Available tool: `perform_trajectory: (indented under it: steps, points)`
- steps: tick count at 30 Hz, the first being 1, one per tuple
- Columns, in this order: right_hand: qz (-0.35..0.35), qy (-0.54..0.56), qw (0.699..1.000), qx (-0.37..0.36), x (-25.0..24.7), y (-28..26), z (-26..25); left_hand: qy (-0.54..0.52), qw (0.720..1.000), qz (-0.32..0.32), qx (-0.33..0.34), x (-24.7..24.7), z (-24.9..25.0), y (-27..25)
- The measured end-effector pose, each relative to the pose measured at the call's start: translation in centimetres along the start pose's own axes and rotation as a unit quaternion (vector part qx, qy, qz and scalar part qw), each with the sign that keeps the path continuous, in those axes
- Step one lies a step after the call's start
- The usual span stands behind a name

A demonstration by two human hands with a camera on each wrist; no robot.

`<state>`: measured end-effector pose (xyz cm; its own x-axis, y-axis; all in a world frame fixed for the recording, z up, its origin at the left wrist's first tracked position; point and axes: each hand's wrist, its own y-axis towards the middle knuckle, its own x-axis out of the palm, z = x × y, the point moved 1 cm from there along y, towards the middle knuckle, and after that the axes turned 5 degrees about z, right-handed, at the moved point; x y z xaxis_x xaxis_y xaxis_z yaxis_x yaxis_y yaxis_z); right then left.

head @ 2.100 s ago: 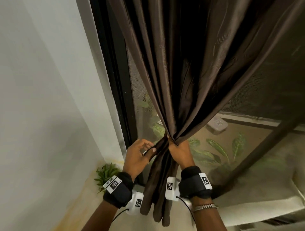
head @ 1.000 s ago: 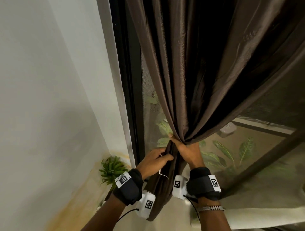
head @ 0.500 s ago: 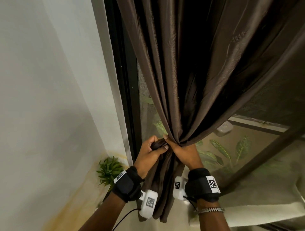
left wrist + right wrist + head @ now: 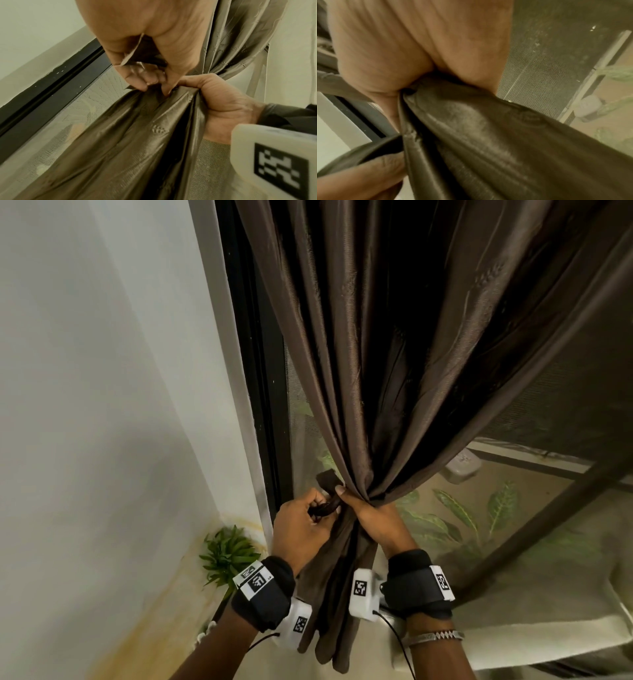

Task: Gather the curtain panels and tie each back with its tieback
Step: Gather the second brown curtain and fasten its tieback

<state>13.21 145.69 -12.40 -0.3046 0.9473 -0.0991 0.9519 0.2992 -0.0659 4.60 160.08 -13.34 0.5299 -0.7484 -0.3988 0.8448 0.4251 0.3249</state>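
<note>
A dark brown satin curtain panel (image 4: pixel 394 354) hangs in front of a screened window, gathered into a narrow bunch (image 4: pixel 359 498) at waist height. My right hand (image 4: pixel 373 517) grips that bunch from the right, thumb on the near side; the same grip shows in the right wrist view (image 4: pixel 423 65). My left hand (image 4: pixel 301 525) pinches a matching brown tieback strip (image 4: pixel 327 491) just left of the bunch; its free end sticks up above my fingers. The left wrist view has my fingers (image 4: pixel 137 75) curled around the strip (image 4: pixel 137 54) against the curtain folds (image 4: pixel 137 135).
A white wall (image 4: pixel 102 371) and the black window frame (image 4: pixel 253 371) stand close on the left. A small green plant (image 4: pixel 227 556) sits on the floor by the frame. Leafy plants (image 4: pixel 455 508) show through the mesh screen. A cream cushion (image 4: pixel 548 628) lies at lower right.
Both hands stay at the gathered point. My left hand has closed tighter on the tieback, whose end now stands up above my fingers. The view has shifted slightly.
</note>
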Motion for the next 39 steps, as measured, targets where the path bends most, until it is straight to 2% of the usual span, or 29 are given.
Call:
perform_trajectory:
  steps: [3,8,11,13,16,20,23,25,27,28,31,33,35,37,39]
  points:
    - [0.010,0.009,1.000,0.001,0.2,-0.1,0.0,-0.015,1.000,-0.017,-0.015,-0.1,0.1,-0.2]
    - [-0.049,-0.026,0.998,0.000,0.5,-0.2,-0.2,-0.110,0.991,-0.072,-0.016,-0.1,0.8,-0.2]
    - [-0.036,-0.032,0.999,0.013,0.4,-0.3,-0.6,-0.167,0.979,-0.106,-0.050,0.0,0.8,0.0]
    - [-0.030,-0.041,0.999,-0.001,0.0,-0.4,-0.7,-0.201,0.970,-0.109,-0.080,0.2,0.5,0.3]
    - [-0.014,-0.067,0.997,-0.038,-0.8,-0.6,-1.5,-0.197,0.969,-0.113,-0.093,0.3,0.1,0.5]
    - [0.037,-0.092,0.991,-0.089,-1.3,-0.4,-2.2,-0.147,0.980,-0.128,-0.043,1.4,0.3,-0.2]
    - [0.067,-0.084,0.992,-0.069,-1.1,-0.4,-2.3,-0.056,0.993,-0.098,0.026,1.9,0.4,-0.7]
    - [0.079,-0.071,0.993,-0.061,-0.9,-0.5,-2.2,0.017,0.991,-0.120,0.055,2.0,1.1,-1.1]
    - [0.095,-0.069,0.992,-0.053,-0.9,-0.5,-2.2,0.122,0.981,-0.113,0.096,2.0,1.5,-1.5]
    - [0.102,-0.067,0.991,-0.050,-0.9,-0.6,-2.3,0.139,0.980,-0.105,0.100,2.0,1.5,-1.6]
    - [0.103,-0.060,0.992,-0.051,-1.0,-0.9,-2.6,0.064,0.984,-0.144,0.088,2.2,1.5,-1.4]
    - [0.099,-0.049,0.993,-0.046,-0.8,-0.9,-2.6,0.091,0.977,-0.134,0.135,2.2,1.6,-1.5]
    - [0.099,-0.026,0.994,-0.027,-0.6,-0.7,-2.6,0.134,0.971,-0.098,0.170,2.6,1.1,-1.7]
    - [0.103,-0.010,0.995,-0.001,-0.4,-0.4,-2.4,0.100,0.984,-0.085,0.118,3.1,0.8,-1.6]
    - [0.093,0.004,0.996,0.009,-0.2,-0.6,-2.4,-0.031,0.988,-0.145,0.032,3.5,1.0,-1.1]
